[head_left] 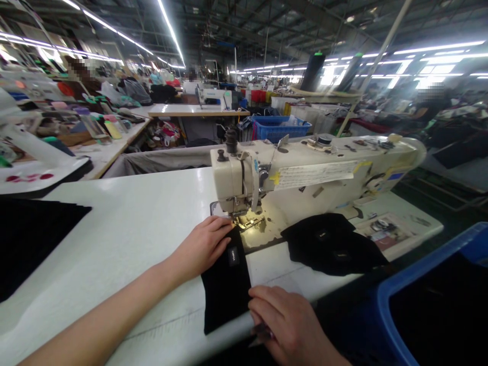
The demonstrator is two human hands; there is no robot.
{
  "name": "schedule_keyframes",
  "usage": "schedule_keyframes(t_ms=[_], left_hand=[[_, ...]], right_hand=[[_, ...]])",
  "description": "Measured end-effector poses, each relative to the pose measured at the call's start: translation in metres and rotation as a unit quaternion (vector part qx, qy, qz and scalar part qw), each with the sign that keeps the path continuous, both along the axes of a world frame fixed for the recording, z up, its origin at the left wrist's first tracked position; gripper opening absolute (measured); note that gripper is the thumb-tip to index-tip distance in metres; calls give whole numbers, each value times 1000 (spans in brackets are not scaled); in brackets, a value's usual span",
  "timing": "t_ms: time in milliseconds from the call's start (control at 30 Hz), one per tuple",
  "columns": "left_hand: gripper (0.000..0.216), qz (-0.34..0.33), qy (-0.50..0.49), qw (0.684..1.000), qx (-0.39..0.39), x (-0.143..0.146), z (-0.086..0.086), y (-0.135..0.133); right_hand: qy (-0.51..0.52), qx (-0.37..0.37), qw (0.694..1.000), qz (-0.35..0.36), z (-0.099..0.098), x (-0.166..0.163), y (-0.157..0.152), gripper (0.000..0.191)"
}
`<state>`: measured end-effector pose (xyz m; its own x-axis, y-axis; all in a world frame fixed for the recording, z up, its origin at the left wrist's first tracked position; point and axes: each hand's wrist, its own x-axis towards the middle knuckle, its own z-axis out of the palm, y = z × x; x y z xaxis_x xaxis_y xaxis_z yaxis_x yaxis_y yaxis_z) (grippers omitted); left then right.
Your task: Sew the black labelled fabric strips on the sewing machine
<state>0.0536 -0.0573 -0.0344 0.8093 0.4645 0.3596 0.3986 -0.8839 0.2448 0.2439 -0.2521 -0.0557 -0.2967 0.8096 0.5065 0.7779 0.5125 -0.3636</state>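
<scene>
Fabric strip (225,287) against left hand (202,247)

Bright ceiling strip lights (171,30) glare overhead, edges bow with wide-angle distortion, the far background blurs.

A large factory hall under a dark girdered roof, lit by long fluorescent strips (171,30). White benches (198,109) recede in rows toward the back. A blue crate (280,128) stands mid-room, and what may be thread cones (312,71) rise behind it.
</scene>
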Motion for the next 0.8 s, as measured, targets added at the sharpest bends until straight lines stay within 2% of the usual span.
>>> schedule_keyframes(t_ms=[333,800], left_hand=[[32,3,12,1000,1,1,4,4],[33,2,32,999,19,0,2,12]], right_hand=[[-25,-33,999,-7,-2,0,-2,28],[-35,-48,998,-13,1,-1,2,31]])
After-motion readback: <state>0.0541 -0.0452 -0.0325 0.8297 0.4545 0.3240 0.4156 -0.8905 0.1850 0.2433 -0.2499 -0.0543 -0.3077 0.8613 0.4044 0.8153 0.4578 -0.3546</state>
